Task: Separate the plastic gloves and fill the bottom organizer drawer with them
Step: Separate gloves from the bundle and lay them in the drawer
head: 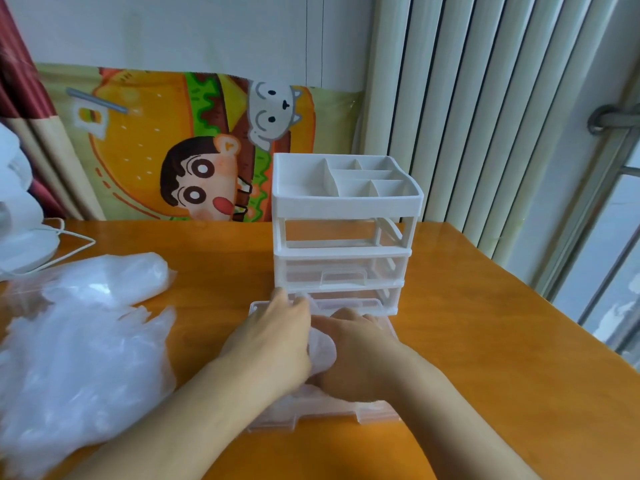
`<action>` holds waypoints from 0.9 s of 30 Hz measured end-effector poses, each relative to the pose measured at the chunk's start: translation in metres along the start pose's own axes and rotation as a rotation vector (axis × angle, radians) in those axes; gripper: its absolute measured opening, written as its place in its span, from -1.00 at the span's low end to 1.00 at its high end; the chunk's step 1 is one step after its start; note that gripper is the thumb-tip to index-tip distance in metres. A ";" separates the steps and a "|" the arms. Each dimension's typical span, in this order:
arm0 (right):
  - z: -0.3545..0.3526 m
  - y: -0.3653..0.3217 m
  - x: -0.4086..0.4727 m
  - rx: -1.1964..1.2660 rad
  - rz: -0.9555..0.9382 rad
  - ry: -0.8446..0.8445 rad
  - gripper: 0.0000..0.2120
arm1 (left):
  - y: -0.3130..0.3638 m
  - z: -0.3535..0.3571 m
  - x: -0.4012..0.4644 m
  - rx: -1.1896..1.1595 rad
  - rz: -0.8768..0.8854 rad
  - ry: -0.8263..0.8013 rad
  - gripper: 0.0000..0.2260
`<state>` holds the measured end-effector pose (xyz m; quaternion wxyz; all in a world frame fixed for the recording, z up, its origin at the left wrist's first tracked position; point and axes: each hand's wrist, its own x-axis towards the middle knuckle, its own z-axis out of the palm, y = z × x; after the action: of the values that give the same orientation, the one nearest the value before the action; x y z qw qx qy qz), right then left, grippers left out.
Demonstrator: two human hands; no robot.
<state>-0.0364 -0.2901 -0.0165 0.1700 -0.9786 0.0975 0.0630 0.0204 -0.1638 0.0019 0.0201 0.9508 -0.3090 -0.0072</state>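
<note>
The bottom drawer (377, 412) of the white organizer (346, 233) is pulled out onto the orange table (485, 323). Both hands are down inside it. The left hand (273, 344) and the right hand (353, 355) press on a plastic glove (322, 351) between them, fingers bent around it. A big pile of gloves (79, 341) lies to the left.

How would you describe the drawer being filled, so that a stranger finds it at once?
On the orange table stands a white organizer with an open divided top. The bottom drawer is the clear one pulled far out toward the person, with both hands in it; the middle drawer above is closed.
</note>
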 end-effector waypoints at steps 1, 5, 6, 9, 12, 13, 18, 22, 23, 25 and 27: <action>-0.002 -0.001 0.000 -0.018 0.024 -0.041 -0.16 | 0.002 -0.002 -0.003 -0.008 0.019 0.024 -0.58; -0.012 -0.006 -0.001 -0.081 0.050 -0.175 -0.14 | 0.005 0.009 0.007 -0.113 -0.056 -0.080 -0.77; -0.014 -0.007 -0.001 -0.083 0.049 -0.197 -0.17 | 0.005 0.014 0.010 -0.115 -0.084 -0.123 -0.77; -0.017 -0.012 -0.004 -0.103 0.060 -0.239 -0.23 | 0.007 0.017 0.010 -0.096 -0.076 -0.133 -0.72; -0.014 -0.007 -0.005 -0.057 0.048 -0.177 -0.26 | 0.013 0.016 0.014 -0.097 -0.167 -0.197 -0.52; -0.012 -0.006 -0.005 -0.041 0.035 -0.147 -0.29 | 0.014 0.012 0.012 -0.112 -0.193 -0.219 -0.49; -0.011 0.008 -0.014 0.123 0.035 0.201 -0.50 | 0.001 -0.013 -0.007 -0.318 -0.056 -0.176 -0.62; -0.016 0.002 -0.018 0.085 0.013 0.561 -0.66 | -0.023 -0.028 -0.039 -0.556 0.054 0.177 -0.60; -0.018 -0.001 -0.019 0.105 0.020 0.612 -0.67 | -0.033 -0.030 -0.045 -0.587 0.063 0.289 -0.65; -0.016 -0.010 -0.022 0.144 0.007 0.691 -0.65 | -0.061 -0.030 -0.057 -0.576 0.009 0.450 -0.77; -0.012 -0.018 -0.024 0.145 -0.041 0.772 -0.61 | -0.091 -0.030 -0.068 -0.492 -0.098 0.514 -0.85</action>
<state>-0.0552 -0.2737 0.0041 0.1908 -0.9175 0.1390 -0.3202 0.0193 -0.0490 0.0280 0.3250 0.9019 -0.2370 0.1572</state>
